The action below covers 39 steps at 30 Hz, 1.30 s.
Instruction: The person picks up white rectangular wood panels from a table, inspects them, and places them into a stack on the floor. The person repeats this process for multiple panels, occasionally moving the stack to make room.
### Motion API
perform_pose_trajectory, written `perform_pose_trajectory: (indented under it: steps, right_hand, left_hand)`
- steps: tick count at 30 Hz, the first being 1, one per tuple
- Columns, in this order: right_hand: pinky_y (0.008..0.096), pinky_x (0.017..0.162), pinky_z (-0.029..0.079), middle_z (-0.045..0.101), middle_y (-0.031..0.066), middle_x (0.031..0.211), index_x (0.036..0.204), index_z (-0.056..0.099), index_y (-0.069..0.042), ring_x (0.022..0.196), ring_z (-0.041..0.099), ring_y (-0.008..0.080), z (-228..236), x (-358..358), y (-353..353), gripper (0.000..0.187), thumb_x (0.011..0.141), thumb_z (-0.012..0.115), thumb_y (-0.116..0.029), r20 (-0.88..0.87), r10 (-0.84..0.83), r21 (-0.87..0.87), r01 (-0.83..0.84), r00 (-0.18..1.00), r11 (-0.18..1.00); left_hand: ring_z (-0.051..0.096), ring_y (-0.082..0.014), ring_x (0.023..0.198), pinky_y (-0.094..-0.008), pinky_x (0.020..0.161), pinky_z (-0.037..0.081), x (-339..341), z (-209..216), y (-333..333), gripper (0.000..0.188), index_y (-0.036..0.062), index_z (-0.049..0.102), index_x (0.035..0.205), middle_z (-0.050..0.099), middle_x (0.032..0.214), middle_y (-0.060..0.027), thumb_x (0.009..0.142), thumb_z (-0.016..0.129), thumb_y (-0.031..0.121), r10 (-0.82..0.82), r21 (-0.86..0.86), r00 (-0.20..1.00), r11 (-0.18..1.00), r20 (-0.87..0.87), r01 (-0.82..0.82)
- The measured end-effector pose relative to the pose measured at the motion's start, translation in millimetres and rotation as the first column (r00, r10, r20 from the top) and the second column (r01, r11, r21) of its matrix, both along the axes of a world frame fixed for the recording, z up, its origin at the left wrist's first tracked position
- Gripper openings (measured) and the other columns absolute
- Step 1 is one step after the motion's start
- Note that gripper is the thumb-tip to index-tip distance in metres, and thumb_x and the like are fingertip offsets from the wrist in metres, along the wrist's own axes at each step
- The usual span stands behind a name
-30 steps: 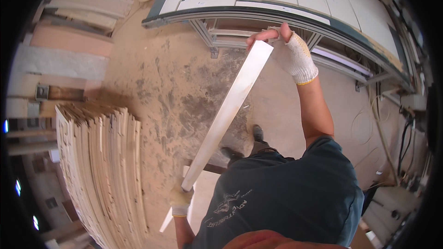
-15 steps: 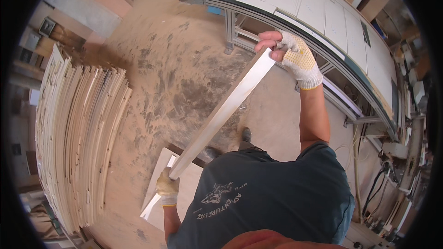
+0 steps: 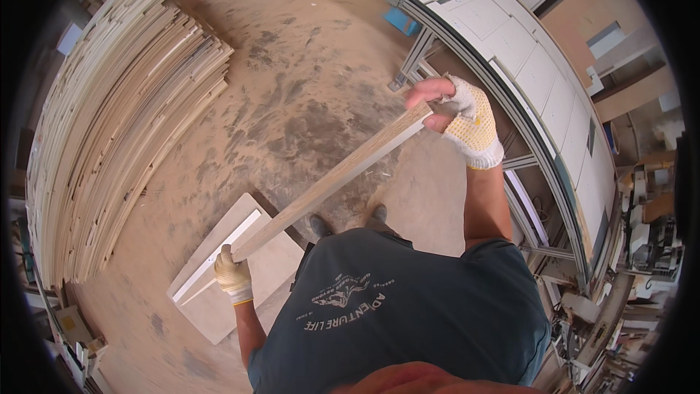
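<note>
I hold a long narrow wooden strip by both ends, its wood-grain face up and a white edge along one side. My right hand, in a yellowish fingerless knit glove, grips the far end near the big machine table. My left hand, also gloved, grips the near end low at my left side, just above a small pile of pale boards with a white strip lying on it on the floor.
A tall stack of long pale boards curves along the left. A large machine table holding cut white panels runs along the right, on a grey metal frame. The floor is covered in sawdust. Cluttered equipment stands at the far right.
My view has swung left, so the board stack now sits closer and the machine table further right. The strip has turned from its white face to its wood-grain face and now lies flatter.
</note>
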State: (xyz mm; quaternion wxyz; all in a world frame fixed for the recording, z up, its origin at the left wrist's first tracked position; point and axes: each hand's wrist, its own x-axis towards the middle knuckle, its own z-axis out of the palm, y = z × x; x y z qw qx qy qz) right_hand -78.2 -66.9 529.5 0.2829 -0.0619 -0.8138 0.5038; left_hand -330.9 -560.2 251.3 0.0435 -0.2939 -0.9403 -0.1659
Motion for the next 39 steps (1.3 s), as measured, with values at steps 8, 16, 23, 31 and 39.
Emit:
perform_pose_trajectory:
  steps: [8,16,23,31,39]
  right_hand:
    - [0.0354,0.1,0.049,0.074,0.007,0.11,0.117,0.07,-0.003,0.108,0.064,0.0189,4.0,-19.0,-8.1,0.036,0.082,0.077,-0.005,-0.007,0.085,-0.169,-0.085,0.996,0.982]
    - [0.0352,0.092,0.051,0.072,0.0081,0.108,0.114,0.07,-0.002,0.102,0.064,0.0195,0.1,6.6,20.8,0.034,0.082,0.077,-0.012,-0.053,0.131,-0.241,-0.14,0.99,0.96]
    - [0.032,0.087,0.052,0.069,0.0061,0.105,0.108,0.069,-0.003,0.099,0.064,0.0163,-8.4,45.4,47.7,0.025,0.086,0.075,-0.012,-0.105,0.059,-0.245,-0.084,0.993,0.966]
    - [0.0325,0.095,0.049,0.068,0.0056,0.105,0.109,0.07,-0.001,0.1,0.062,0.016,-46.5,120.4,104.3,0.026,0.089,0.072,-0.016,0.037,-0.322,-0.106,0.324,0.946,0.94]
    - [0.0456,0.09,0.056,0.072,0.0162,0.104,0.087,0.077,-0.01,0.102,0.067,0.038,-80.5,160.5,154.9,0.024,0.071,0.081,-0.028,0.809,-0.479,0.579,-0.319,0.341,0.751]
  left_hand:
    - [0.073,-0.0341,0.091,-0.0449,0.089,0.057,-15.8,32.5,-25.1,0.055,0.0057,0.067,0.125,0.074,0.117,-0.0165,0.071,0.078,0.008,-0.027,-0.145,0.887,0.984,0.462,0.105]
    - [0.072,-0.0257,0.065,-0.0397,0.072,0.058,-16.5,39.7,5.2,0.059,0.0028,0.065,0.127,0.073,0.08,-0.0163,0.072,0.082,0.015,-0.238,-0.116,0.804,0.928,0.545,0.354]
    - [0.074,-0.0295,0.07,-0.0407,0.073,0.059,-3.9,53.3,52.4,0.062,0.0005,0.063,0.13,0.072,0.075,-0.0174,0.073,0.08,0.019,-0.276,-0.175,0.774,0.88,0.571,0.442]
    - [0.074,-0.0349,0.093,-0.0469,0.084,0.058,29.5,82.0,126.4,0.051,0.0164,0.066,0.129,0.076,0.094,-0.0146,0.081,0.077,0.028,-0.264,-0.283,0.792,0.834,0.55,0.474]
    - [0.072,-0.0346,0.091,-0.0489,0.08,0.056,59.7,69.9,159.8,0.025,0.013,0.066,0.102,0.072,0.093,-0.0129,0.079,0.073,0.021,-0.38,-0.361,0.908,0.833,0.176,0.418]
